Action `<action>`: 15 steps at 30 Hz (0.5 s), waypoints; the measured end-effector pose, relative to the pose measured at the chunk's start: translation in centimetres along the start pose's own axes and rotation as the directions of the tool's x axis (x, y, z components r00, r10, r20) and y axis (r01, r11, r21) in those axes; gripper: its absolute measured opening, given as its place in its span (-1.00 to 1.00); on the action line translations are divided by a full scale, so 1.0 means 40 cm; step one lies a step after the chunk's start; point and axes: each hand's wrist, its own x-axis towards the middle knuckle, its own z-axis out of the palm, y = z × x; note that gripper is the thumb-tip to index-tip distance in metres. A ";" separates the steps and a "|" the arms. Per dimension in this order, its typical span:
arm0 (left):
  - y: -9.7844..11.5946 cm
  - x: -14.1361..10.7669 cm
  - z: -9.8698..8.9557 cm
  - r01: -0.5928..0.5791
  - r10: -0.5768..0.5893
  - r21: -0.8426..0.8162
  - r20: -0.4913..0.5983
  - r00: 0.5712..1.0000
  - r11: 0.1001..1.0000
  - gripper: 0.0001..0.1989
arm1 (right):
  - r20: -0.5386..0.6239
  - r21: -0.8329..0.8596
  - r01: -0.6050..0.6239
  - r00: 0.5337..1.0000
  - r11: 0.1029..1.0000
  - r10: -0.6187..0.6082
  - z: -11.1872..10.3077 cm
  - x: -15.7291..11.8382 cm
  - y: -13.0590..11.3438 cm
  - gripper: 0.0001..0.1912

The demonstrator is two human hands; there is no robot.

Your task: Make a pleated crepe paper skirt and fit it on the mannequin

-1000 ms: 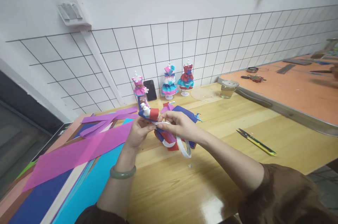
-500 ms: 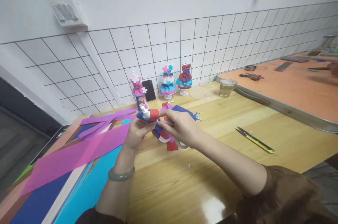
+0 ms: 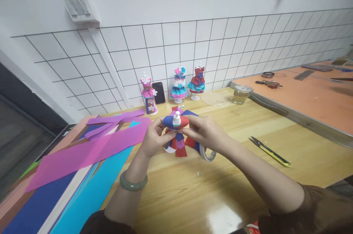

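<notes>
Between my two hands is a small white dress-form mannequin (image 3: 177,119), its bodice wrapped in blue on the left and red on the right. My left hand (image 3: 154,136) grips its left side, fingers closed. On the red side, the thumb and fingers of my right hand (image 3: 205,131) pinch the bodice. Red, blue and purple paper pieces (image 3: 180,145) show below the mannequin; which are attached to it I cannot tell. A roll of tape (image 3: 208,154) stands on the table under my right hand, beside a pleated red and blue piece (image 3: 192,143).
Three dressed mini mannequins (image 3: 179,85) and a phone (image 3: 158,93) line the tiled wall. Coloured paper sheets (image 3: 91,153) cover the left side. Thread snips (image 3: 270,151) and a lidded cup (image 3: 242,94) are on the right. An orange-topped table (image 3: 309,105) adjoins.
The mannequin has turned so its neck faces me more squarely. My right hand has shifted from its front to its red side. The camera view has swung slightly left.
</notes>
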 end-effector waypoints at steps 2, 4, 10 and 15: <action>0.004 0.000 0.003 -0.008 0.008 0.004 -0.008 1.000 1.000 -0.71 | -0.026 -0.033 0.008 1.000 0.999 -0.009 0.000 -0.001 0.001 -0.71; 0.009 -0.001 0.006 -0.021 0.021 0.005 -0.027 0.999 1.000 -0.71 | -0.045 -0.067 0.015 0.999 0.998 -0.018 0.001 -0.001 0.001 -0.70; 0.025 -0.001 0.019 -0.042 0.041 -0.011 -0.030 0.999 0.999 -0.71 | -0.082 -0.030 0.037 0.996 0.999 -0.039 0.003 -0.002 0.002 -0.71; 0.033 -0.001 0.025 -0.014 0.013 -0.025 -0.046 0.999 1.000 -0.69 | -0.068 0.107 -0.028 0.997 0.994 0.036 0.006 -0.001 0.002 -0.71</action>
